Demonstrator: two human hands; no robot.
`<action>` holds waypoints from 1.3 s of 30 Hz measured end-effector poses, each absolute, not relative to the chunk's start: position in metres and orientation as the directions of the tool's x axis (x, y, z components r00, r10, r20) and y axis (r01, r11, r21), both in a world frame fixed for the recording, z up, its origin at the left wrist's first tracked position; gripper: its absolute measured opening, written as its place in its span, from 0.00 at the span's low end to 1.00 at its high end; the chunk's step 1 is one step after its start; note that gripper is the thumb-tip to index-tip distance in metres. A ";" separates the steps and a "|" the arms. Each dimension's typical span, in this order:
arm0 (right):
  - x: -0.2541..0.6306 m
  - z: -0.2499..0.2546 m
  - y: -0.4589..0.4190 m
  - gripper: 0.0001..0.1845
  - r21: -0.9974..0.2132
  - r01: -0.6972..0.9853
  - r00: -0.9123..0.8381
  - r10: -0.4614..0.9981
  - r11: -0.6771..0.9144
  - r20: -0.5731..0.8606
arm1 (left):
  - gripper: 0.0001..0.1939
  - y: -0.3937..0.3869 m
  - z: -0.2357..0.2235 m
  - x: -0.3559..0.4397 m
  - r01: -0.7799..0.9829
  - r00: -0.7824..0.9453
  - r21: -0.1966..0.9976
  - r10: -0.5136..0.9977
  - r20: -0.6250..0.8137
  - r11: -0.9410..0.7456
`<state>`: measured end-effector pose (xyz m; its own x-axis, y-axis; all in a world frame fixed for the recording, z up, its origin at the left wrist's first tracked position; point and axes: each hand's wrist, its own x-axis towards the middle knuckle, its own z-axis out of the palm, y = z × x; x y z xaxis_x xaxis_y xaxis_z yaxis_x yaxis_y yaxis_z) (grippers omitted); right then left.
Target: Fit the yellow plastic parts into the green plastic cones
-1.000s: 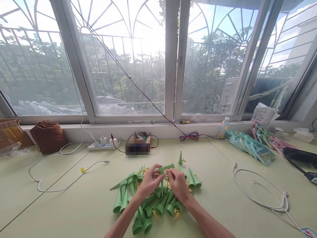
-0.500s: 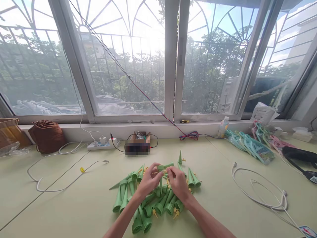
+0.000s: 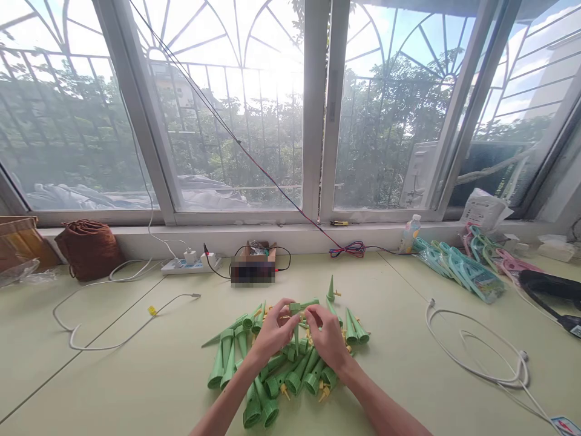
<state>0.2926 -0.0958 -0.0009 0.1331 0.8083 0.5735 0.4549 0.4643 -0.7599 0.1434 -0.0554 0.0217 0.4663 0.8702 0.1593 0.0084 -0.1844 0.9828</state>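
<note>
My left hand is closed around a green plastic watering spike, held above the pile with its tip toward the right. My right hand pinches a small yellow valve against the spike's side; the fingertips partly hide the contact. Below and around both hands lies a heap of similar green spikes, many with their round open ends facing me. Loose yellow valves, one at the front, are scattered among them. Just beyond my right hand, a single spike stands upright with a yellow valve on its side.
Behind the pile sit a small box, a power strip and a brown drawstring bag. White cables lie at both sides. A bottle and teal plastic items are at the back right.
The view has shifted very slightly. Both hands keep the same hold, with the right fingertips at the spike's side.
</note>
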 end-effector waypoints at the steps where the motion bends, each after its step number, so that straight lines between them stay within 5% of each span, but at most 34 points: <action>1: 0.293 -0.001 -0.096 0.14 -0.760 0.458 0.134 0.809 0.462 0.572 | 0.20 -0.056 0.022 0.143 0.007 0.465 0.983 0.871 0.159 -0.183; 12: 0.293 -0.002 -0.094 0.19 -0.755 0.496 0.151 0.813 0.429 0.562 | 0.20 -0.057 0.024 0.146 -0.011 0.473 0.986 0.868 0.149 -0.164; 23: 0.291 0.004 -0.099 0.12 -0.774 0.413 0.123 0.812 0.480 0.570 | 0.20 -0.056 0.022 0.145 -0.002 0.467 0.985 0.871 0.155 -0.175; 33: 0.293 -0.003 -0.094 0.20 -0.762 0.498 0.152 0.823 0.414 0.547 | 0.20 -0.058 0.025 0.146 -0.017 0.465 0.987 0.872 0.151 -0.162; 39: 0.292 0.002 -0.097 0.14 -0.786 0.419 0.164 0.813 0.455 0.558 | 0.21 -0.058 0.025 0.146 -0.025 0.463 0.986 0.872 0.159 -0.166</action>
<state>0.2917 -0.0972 0.0025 0.1641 0.8132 0.5584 0.4186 0.4552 -0.7858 0.1462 -0.0577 0.0253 0.4632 0.8719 0.1588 -0.0254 -0.1660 0.9858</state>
